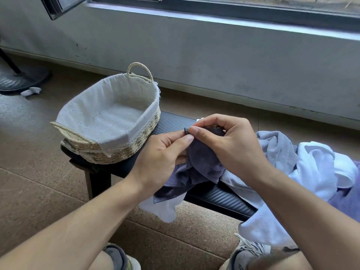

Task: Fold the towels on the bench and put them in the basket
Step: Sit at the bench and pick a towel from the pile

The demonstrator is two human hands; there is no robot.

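A dark grey towel (200, 164) hangs crumpled over the front edge of the black bench (224, 199). My left hand (161, 154) and my right hand (224, 139) both pinch its upper corner, fingertips close together above the bench. A woven basket (124, 141) with a white cloth lining stands on the bench's left end, with nothing inside. To the right lies a heap of towels: a light blue one (276, 151), a white one (323, 172) and a lilac one (348, 203). Another pale towel (165, 209) hangs below the dark one.
A grey wall under a window sill runs behind the bench. The floor is brown and speckled. A small white cloth (31, 91) lies on the floor at far left beside a dark base. My shoes (249, 248) show at the bottom edge.
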